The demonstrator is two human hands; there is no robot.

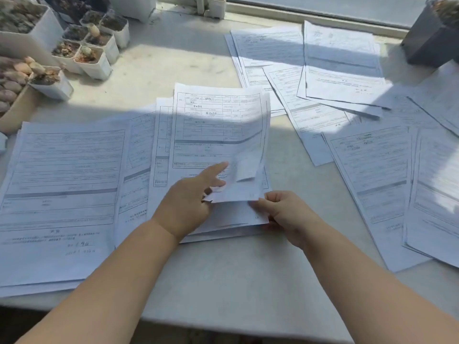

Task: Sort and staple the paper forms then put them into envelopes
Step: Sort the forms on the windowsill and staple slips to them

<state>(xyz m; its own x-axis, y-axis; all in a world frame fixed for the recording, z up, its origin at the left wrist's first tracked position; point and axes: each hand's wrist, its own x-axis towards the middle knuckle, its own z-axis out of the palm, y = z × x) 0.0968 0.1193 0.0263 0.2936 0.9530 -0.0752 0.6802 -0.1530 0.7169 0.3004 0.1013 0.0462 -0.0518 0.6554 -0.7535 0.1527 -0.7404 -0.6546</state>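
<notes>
1. on the pale table [223, 281], sorting looks under way and far from finished: paper forms lie in loose groups, and no stapler or envelope shows in this view, so by my judgement stapling and stuffing are both still to come.
2. far left, the small white plant pots [94, 53] crowd the back corner; i count about eight little ones plus a larger white planter, though the edge of the view cuts some off.
3. left of centre lies the left stack [64, 189], one broad pile of forms, several sheets deep; the exact sheet count cannot be told.
4. at the middle sits the centre stack [211, 227], partly overlapping the left stack's right edge. its top form [218, 125] is lifted and curling off the pile.
5. two hands are in view. the left hand [188, 202] has its forefinger stretched out over the top form while the other fingers seem tucked at the sheet's lower edge; whether they actually pinch it i cannot tell.
6. the right hand [285, 209] has its fingers curled, pinching the lower right corner of the sheets at the centre stack.
7. right of centre, the back group [342, 70] fans out in roughly three or four overlapping sets near the window.
8. far right, the near-right group [397, 184] shows about two or three overlapping sets, and one dark pot [427, 43] stands at the back corner.
</notes>
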